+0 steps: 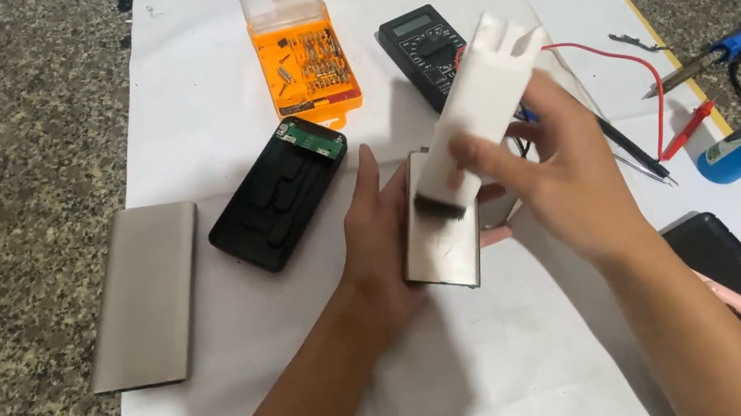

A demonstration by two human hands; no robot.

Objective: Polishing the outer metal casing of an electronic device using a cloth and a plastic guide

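white plastic tray (485, 96) in right hand (558, 175), metal casing (441, 231) in left hand (378, 247)

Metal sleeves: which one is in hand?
The metal sleeve at centre, held by the left hand; the other sleeve lies untouched at the paper's left edge.
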